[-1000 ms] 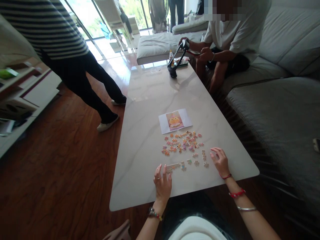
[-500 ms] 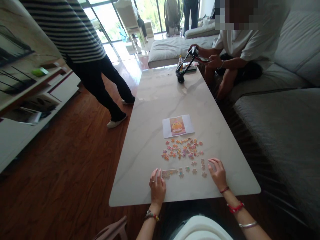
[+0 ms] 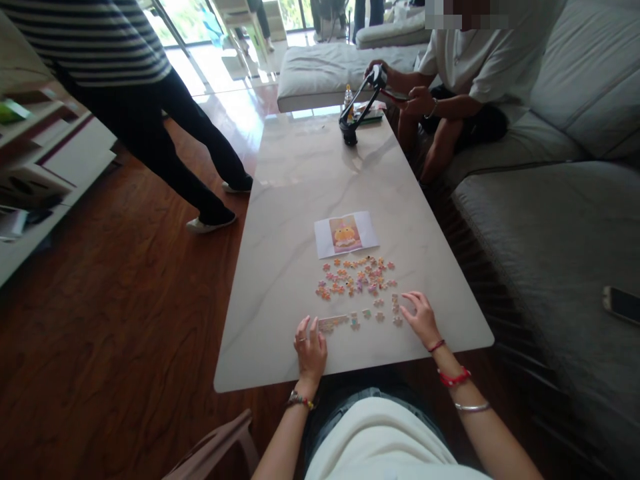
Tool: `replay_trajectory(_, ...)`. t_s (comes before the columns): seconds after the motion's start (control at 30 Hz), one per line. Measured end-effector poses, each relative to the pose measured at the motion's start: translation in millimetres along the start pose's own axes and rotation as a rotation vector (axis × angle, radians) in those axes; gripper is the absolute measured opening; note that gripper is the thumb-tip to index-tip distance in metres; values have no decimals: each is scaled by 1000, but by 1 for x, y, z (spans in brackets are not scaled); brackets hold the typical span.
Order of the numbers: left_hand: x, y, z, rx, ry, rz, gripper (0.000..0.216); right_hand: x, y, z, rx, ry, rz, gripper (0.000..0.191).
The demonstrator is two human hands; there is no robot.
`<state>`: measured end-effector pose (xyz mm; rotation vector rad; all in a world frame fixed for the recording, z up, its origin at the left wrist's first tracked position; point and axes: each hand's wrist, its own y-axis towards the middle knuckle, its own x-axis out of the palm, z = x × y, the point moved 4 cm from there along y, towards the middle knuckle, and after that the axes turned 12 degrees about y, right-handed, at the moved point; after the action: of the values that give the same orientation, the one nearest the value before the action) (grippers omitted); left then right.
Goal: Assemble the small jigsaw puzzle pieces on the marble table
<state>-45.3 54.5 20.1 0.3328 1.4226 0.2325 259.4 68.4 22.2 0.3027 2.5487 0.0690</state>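
My left hand (image 3: pixel 311 350) rests on the table at the left end of a joined strip of puzzle pieces (image 3: pixel 333 323), its fingers spread and at or near the strip's edge. Over on the right, my right hand (image 3: pixel 421 321) holds nothing; thumb and fingers are apart beside a short column of puzzle pieces (image 3: pixel 395 309). Between the hands lie several single pale pieces, among them a greenish puzzle piece (image 3: pixel 367 313). Beyond them spreads a heap of loose orange, pink and purple puzzle pieces (image 3: pixel 371 275). A paper sheet (image 3: pixel 371 230) with a printed yellow figure lies behind the heap.
The marble-patterned table (image 3: pixel 280 267) carries a black folding stand (image 3: pixel 350 137) and a bottle (image 3: pixel 349 95) at its far end. A seated person (image 3: pixel 460 107) is on the grey sofa (image 3: pixel 545 220), where a phone (image 3: pixel 621 305) lies. Another person (image 3: pixel 190 147) stands at left.
The head view has tilted downward and shifted, so the table sits higher in the picture. My right hand stays by the column, its fingers slightly more spread; the left hand keeps its place at the strip.
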Motion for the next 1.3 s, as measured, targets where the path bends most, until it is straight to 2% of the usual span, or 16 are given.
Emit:
replay_trajectory(0.1, -4, 1, 3, 34, -35, -9, 33, 6, -5, -3, 37, 3, -124, 27)
replay_trajectory(0.17, -7, 2, 7, 61, -70, -18, 33, 11, -6, -5, 52, -20, -161, 23)
replay_trajectory(0.33, -10, 0, 26, 180, -139, -100, 32, 18, 0, -6, 67, -122, -168, 12)
replay_trajectory(0.5, -9, -5, 46, 279, -130, -164, 32, 16, 0, -7, 36, -153, -183, 11)
replay_trajectory(0.63, -7, -6, 54, 293, -95, -190, 33, 18, -4, -14, 18, -138, -189, 8)
replay_trajectory(0.77, -9, -4, 56, 282, -47, -234, 36, 25, -6, -30, 60, -10, -146, 7)
replay_trajectory(0.83, -10, -3, 57, 279, -26, -254, 37, 35, -6, -42, 93, 105, -169, 9)
replay_trajectory(0.97, -13, -3, 56, 288, -2, -292, 39, 69, -8, -67, 108, 256, -350, 11)
replay_trajectory(1.1, -13, -4, 55, 292, 3, -302, 39, 100, -4, -77, 111, 159, -419, 12)
replay_trajectory(1.3, -11, -5, 53, 286, 12, -314, 40, 114, 6, -78, 36, -50, -409, 13)
